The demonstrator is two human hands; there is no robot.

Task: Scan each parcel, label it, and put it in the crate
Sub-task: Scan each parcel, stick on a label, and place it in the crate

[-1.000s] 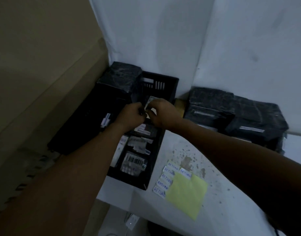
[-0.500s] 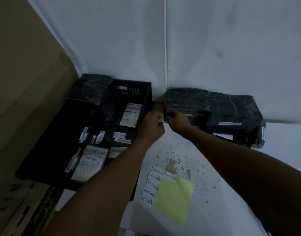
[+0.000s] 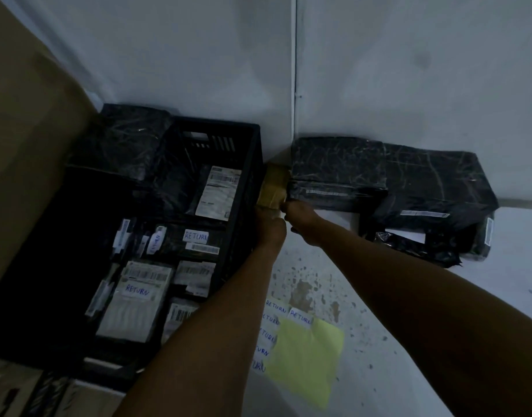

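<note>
Our left hand and right hand meet at the near end of a small tan parcel, wedged between the black crate and the black-wrapped parcels at the wall; dim light and our knuckles hide the fingers, so we cannot tell whether either hand grips it. Its long axis runs away from us toward the wall corner, the far end partly shadowed.

Small tan tape-wrapped parcel wedged between black slatted plastic crate and wall corner, crate packed with black-wrapped parcels bearing white barcode labels and handwritten RETURN stickers, more black film-wrapped parcels stacked along the wall, spare RETURN labels on a yellow sheet.
</note>
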